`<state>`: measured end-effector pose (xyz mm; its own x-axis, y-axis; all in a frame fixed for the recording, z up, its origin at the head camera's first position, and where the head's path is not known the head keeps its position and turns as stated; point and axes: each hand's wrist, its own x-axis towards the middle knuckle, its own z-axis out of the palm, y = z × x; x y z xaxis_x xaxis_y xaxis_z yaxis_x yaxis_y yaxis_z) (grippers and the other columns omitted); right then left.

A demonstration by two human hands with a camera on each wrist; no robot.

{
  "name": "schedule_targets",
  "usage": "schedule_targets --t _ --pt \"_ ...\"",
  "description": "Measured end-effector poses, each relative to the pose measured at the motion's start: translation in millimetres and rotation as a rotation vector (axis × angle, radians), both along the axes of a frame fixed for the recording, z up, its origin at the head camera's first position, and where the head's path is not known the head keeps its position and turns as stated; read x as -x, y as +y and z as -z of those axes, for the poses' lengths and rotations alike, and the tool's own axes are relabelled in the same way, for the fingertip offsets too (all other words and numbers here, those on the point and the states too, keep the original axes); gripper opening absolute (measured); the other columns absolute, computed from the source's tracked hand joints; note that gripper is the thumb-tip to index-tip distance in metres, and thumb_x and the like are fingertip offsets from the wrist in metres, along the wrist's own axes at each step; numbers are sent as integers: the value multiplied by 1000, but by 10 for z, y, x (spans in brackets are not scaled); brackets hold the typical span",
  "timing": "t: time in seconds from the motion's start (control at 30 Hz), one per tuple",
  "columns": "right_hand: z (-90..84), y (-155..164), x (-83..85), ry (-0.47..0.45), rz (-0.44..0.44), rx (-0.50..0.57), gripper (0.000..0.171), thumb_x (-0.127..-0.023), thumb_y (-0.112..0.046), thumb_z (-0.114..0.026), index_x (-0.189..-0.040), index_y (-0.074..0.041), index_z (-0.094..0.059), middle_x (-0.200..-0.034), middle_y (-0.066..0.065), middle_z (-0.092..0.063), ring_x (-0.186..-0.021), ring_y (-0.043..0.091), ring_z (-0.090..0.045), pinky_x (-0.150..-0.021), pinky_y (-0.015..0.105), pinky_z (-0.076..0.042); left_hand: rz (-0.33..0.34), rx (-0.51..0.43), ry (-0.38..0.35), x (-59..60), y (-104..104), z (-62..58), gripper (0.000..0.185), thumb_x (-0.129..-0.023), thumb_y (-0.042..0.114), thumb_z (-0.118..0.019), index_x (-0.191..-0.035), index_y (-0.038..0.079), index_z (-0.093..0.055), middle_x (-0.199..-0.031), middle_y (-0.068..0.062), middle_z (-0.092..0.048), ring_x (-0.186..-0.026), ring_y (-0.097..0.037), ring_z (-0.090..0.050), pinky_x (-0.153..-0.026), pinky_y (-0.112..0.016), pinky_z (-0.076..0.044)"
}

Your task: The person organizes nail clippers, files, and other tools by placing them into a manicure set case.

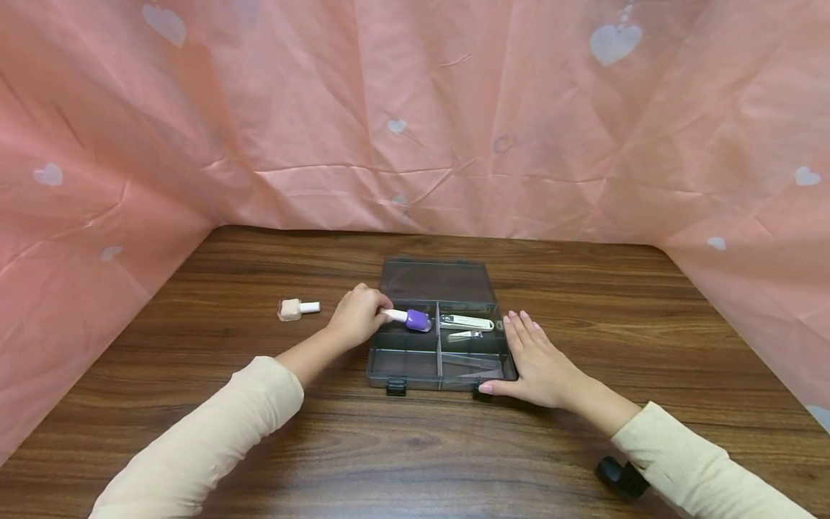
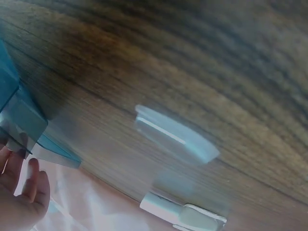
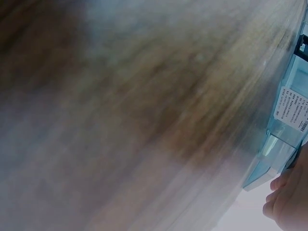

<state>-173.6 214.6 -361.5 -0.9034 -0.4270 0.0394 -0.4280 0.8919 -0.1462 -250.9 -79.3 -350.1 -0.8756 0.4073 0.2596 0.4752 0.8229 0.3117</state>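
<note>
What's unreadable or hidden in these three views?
- Label on the box: print too small, right wrist view.
- Table: blurred across most of the right wrist view.
- Black object by the right sleeve: partly hidden by it, head view; identity unclear.
- Left hand: fingertips round the purple bottle hidden by its own knuckles, head view.

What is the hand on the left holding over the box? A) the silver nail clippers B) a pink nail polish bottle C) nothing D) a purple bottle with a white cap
D: in the head view the left hand pinches the white cap of a purple bottle over the upper-left compartment of the grey box, while the pink bottle lies apart on the table.
</note>
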Motion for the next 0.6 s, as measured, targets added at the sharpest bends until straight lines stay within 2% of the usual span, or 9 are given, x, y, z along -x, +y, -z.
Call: schedule_targets --t 0.17,0.3,0.6 --pt "2 -1 -1 -2 -4 0 111 -75 -67 -58 -140 15 -21 -147 35 -20 -138 47 -14 -111 57 -20 17 34 2 -25 19 -17 11 -79 10 -71 -89 7 -74 -89 -6 -73 -89 -26 -60 -80 -41 -49" --pt "15 1 3 -2 -4 -4 112 -75 -69 -57 -140 15 -21 -147 34 -19 -139 47 -14 -111 56 -20 35 15 2 -50 10 -13 12 -80 10 -70 -91 6 -73 -93 -8 -72 -93 -27 -60 -84 -41 -49" --pt "6 3 4 2 0 -6 112 -74 -68 -58 -140 15 -22 -147 34 -21 -138 47 -15 -111 56 -20 71 -125 138 -75 -68 13 9 -79 8 -71 -88 4 -72 -94 -8 -69 -91 -24 -62 -82 -37 -51"
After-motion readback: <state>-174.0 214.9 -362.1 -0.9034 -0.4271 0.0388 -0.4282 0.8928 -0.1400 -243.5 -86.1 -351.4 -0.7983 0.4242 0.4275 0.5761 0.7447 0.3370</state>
